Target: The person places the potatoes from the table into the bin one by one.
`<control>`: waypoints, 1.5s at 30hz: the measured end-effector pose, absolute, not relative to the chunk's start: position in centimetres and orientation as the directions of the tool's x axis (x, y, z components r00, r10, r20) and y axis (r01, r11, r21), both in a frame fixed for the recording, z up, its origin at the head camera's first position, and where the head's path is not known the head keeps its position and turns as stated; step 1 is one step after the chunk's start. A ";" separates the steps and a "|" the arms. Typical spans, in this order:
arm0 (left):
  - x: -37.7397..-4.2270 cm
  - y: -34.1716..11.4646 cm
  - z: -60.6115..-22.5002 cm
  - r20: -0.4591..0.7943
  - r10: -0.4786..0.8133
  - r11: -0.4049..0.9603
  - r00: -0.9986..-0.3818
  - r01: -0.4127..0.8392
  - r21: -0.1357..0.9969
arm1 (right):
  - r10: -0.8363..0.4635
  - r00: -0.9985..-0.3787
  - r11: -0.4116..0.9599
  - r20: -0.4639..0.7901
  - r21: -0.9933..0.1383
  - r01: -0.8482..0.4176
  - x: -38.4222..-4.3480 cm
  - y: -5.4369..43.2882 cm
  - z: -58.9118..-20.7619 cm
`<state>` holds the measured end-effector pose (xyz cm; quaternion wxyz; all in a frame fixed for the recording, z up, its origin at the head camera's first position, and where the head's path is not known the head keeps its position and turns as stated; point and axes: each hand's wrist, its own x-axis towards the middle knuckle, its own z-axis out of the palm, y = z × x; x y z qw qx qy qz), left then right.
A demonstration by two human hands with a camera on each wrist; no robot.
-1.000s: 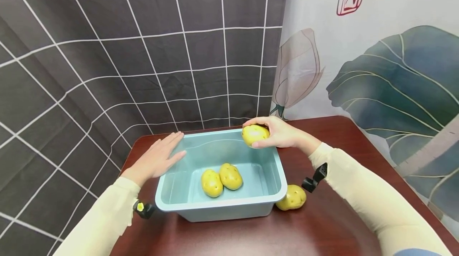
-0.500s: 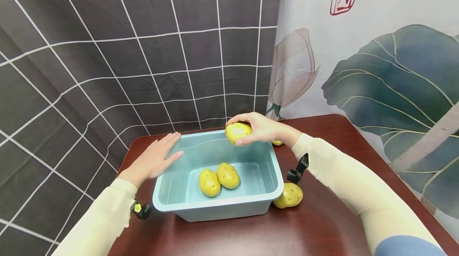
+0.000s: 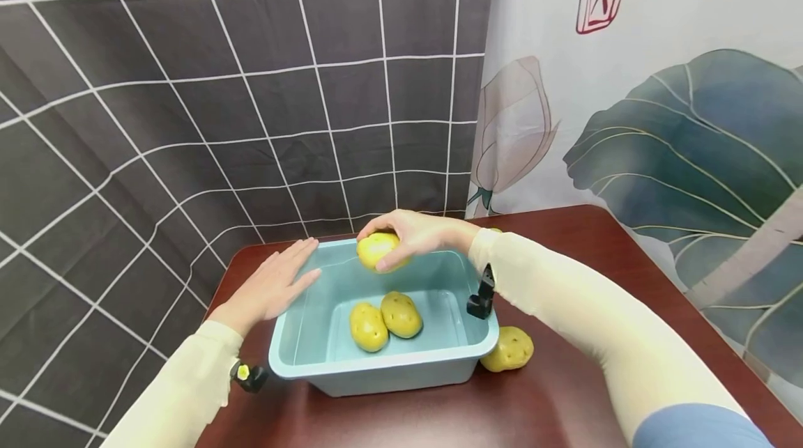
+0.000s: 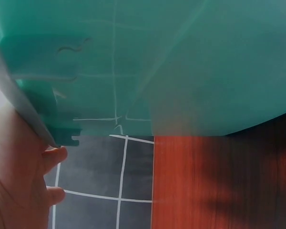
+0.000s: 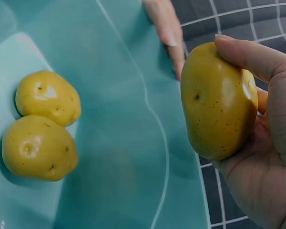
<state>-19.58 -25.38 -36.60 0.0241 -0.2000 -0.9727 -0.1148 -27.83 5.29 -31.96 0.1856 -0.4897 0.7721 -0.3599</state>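
My right hand point(image 3: 417, 233) grips a yellow potato point(image 3: 378, 248) above the far side of a light blue plastic tub point(image 3: 383, 368). In the right wrist view the thumb and fingers wrap the held potato point(image 5: 219, 102). Two more potatoes, one on the left point(image 3: 368, 327) and one on the right point(image 3: 401, 314), lie side by side on the tub floor. My left hand point(image 3: 270, 286) rests on the tub's left rim with its fingers straight. The left wrist view has that hand point(image 4: 19, 171) at the tub's edge point(image 4: 26, 107).
Another potato point(image 3: 509, 349) lies on the dark red table point(image 3: 564, 392), right of the tub. Beyond the right forearm, a sliver of yellow point(image 3: 495, 230) shows. A grey gridded cloth point(image 3: 314, 86) and a white printed curtain point(image 3: 539, 16) hang behind the table.
My right hand has carried the potato leftward over the tub, from its right rear corner toward the middle of the far side. The left hand stays on the rim.
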 end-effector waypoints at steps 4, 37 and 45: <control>-19.3 -25.5 -36.8 0.093 0.385 0.890 -0.918 0.396 0.224 | -0.895 -0.446 0.289 0.014 -0.743 -0.603 -27.8 3.5 -32.8; -19.3 -25.3 -37.2 0.134 0.399 0.878 -0.907 0.420 0.231 | -0.925 -0.322 0.363 -0.203 -0.725 -0.585 -25.9 -2.1 -38.5; -19.4 -25.6 -37.3 0.134 0.388 0.881 -0.912 0.410 0.237 | -0.917 -0.320 0.391 -0.237 -0.693 -0.606 -26.5 -2.4 -39.1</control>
